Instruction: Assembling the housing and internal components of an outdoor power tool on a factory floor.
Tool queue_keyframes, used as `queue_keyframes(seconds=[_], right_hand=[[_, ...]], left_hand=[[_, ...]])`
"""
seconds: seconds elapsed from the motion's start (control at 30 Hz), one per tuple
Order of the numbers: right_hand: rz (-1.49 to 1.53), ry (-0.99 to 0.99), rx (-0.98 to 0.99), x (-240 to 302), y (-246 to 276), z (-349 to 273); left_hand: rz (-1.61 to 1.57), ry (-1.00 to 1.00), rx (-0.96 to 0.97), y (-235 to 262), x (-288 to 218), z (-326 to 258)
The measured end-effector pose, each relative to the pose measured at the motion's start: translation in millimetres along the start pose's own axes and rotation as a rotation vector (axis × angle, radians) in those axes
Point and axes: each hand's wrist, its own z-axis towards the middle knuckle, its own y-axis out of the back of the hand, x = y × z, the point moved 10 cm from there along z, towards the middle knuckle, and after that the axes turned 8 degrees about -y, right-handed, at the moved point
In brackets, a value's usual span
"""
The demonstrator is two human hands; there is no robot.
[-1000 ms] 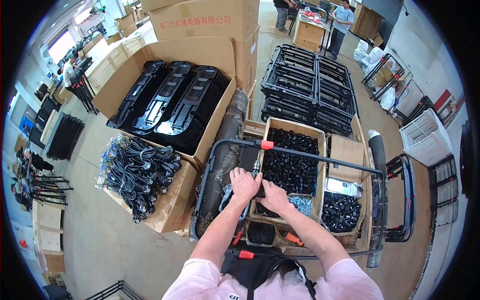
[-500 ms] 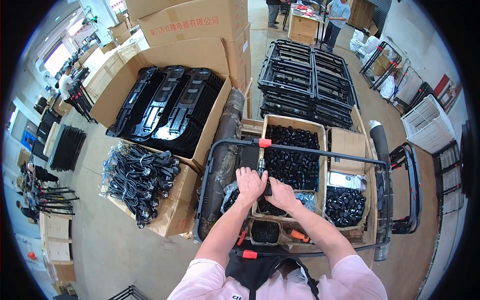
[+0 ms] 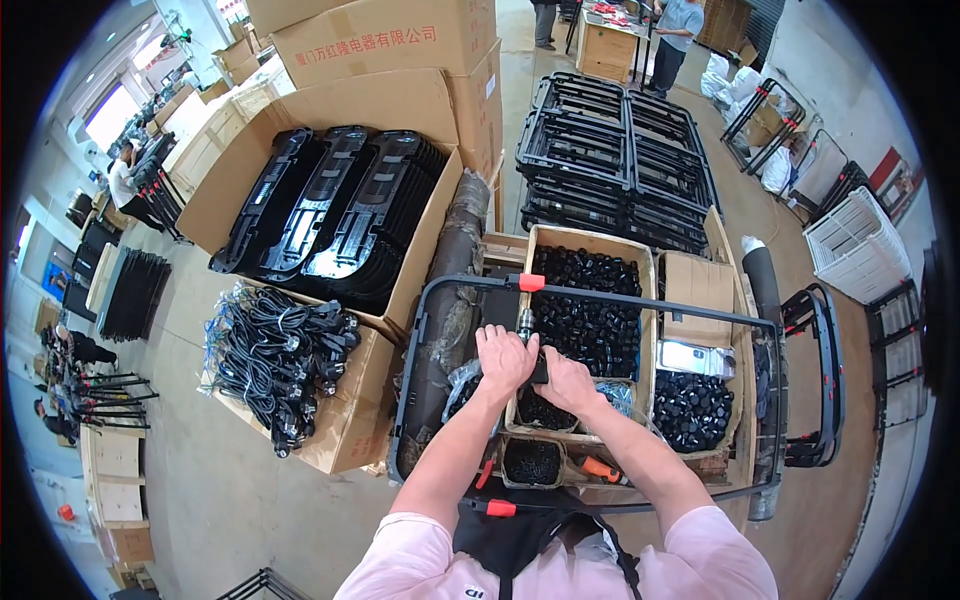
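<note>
A power drill (image 3: 527, 322) with a metal chuck and dark body points away from me toward the far bar of a black tubular frame (image 3: 650, 303). My left hand (image 3: 506, 357) lies over the front of the drill, fingers curled on it. My right hand (image 3: 567, 384) is closed around its dark grip, which is mostly hidden. A red clip (image 3: 531, 283) sits on the far bar just beyond the chuck; another red clip (image 3: 501, 508) is on the near bar. Whether the drill's tip touches the bar I cannot tell.
Under the frame stand a box of black caps (image 3: 585, 265), a small bin of screws (image 3: 531, 463) and an orange-handled tool (image 3: 602, 470). Left are bundled black cables (image 3: 285, 350) and a carton of black plastic panels (image 3: 345, 205). Stacked black frames (image 3: 610, 150) lie beyond.
Hands and drill stay almost in place at the far bar, with only a slight shift. The whole view has moved a little.
</note>
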Motion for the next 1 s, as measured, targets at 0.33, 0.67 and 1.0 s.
queue_keyframes(seconds=[0.33,0.67,1.0], right_hand=[[0.033,0.029,-0.054,-8,2,8],[0.078,0.01,-0.049,-7,10,14],[0.083,0.064,-0.051,6,8,7]], left_hand=[[0.028,0.032,0.048,-8,2,12],[0.057,0.005,0.064,-15,2,20],[0.06,-0.038,0.047,-11,2,22]])
